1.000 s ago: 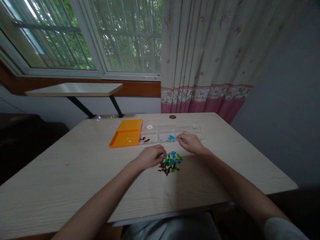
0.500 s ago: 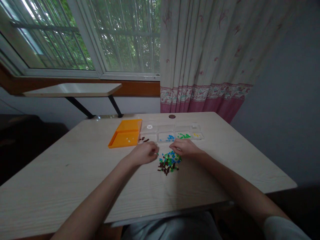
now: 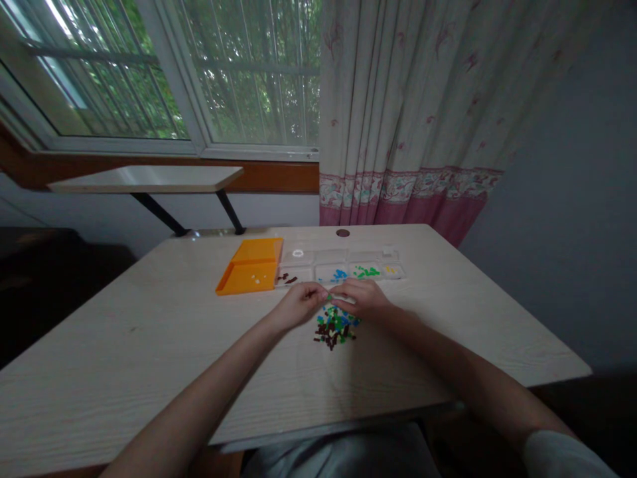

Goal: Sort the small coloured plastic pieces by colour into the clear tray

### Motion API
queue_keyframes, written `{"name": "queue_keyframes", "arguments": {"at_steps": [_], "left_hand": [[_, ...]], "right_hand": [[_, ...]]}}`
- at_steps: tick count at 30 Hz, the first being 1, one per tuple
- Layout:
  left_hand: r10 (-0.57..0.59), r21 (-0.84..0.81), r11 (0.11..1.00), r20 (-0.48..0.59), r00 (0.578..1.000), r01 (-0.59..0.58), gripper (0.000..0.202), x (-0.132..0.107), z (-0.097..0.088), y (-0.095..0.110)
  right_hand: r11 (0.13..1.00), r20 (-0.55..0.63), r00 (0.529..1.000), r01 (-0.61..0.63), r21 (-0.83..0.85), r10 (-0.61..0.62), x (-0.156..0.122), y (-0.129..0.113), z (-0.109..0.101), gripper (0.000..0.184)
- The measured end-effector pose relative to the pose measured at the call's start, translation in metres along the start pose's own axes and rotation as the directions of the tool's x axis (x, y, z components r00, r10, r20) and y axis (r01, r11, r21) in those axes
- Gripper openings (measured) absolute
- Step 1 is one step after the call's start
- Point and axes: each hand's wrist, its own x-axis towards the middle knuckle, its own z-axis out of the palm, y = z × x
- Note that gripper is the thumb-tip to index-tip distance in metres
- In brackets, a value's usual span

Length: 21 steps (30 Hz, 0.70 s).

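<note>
Over the far side of a pile of small toy bricks point(image 3: 330, 333), my two hands meet fingertip to fingertip. My left hand point(image 3: 300, 304) is closed in a pinch on a tiny green brick point(image 3: 329, 297). From the other side my right hand point(image 3: 365, 299) has its thumb and fingers closed at the same green brick. Brown, green, blue and a few pale bricks make up the pile on the table. Just beyond the hands lies a clear compartment tray point(image 3: 330, 256), with brown, blue, green and yellow pieces sorted by colour in its near row.
An orange case half point(image 3: 253, 249) adjoins the clear tray on the left, with a few white pieces in it. A raised shelf point(image 3: 164, 178) stands at the back left of the table point(image 3: 149, 358). A round brown disc point(image 3: 343, 233) is near the back edge.
My left hand has moved right and my right hand slightly left, so their fingertips now meet at the green brick. The pile and trays look the same.
</note>
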Motion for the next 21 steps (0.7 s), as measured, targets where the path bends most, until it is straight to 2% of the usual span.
{"name": "queue_keyframes", "arguments": {"at_steps": [4, 7, 11, 15, 18, 21], "left_hand": [[-0.004, -0.092, 0.996, 0.01, 1.0, 0.005, 0.033, 0.001, 0.003, 0.001], [-0.004, -0.068, 0.998, 0.0, 1.0, 0.004, 0.034, -0.001, 0.002, 0.003], [0.038, 0.199, 0.979, -0.008, 0.999, -0.036, 0.035, -0.004, -0.003, 0.007], [0.134, 0.489, 0.858, 0.083, 0.987, -0.158, 0.025, -0.008, -0.011, 0.008], [0.138, 0.589, 0.779, 0.178, 0.974, -0.217, 0.024, -0.01, -0.014, 0.006], [0.134, 0.627, 0.735, 0.238, 0.962, -0.257, 0.025, -0.01, -0.014, 0.003]], "right_hand": [[1.0, -0.052, 0.999, 0.009, 0.022, -0.008, 0.002, -0.004, 0.002, 0.018], [0.999, -0.053, 0.999, 0.01, 0.038, -0.008, 0.003, -0.005, 0.002, 0.017], [1.0, -0.056, 0.998, 0.018, 0.02, -0.016, 0.002, 0.0, -0.003, 0.017], [1.0, -0.057, 0.998, 0.007, -0.031, -0.009, 0.0, 0.014, -0.015, 0.017], [0.999, -0.044, 0.999, -0.024, -0.043, 0.022, -0.002, 0.023, -0.022, 0.018], [0.997, -0.04, 0.998, -0.05, -0.053, 0.048, -0.003, 0.026, -0.025, 0.019]]}}
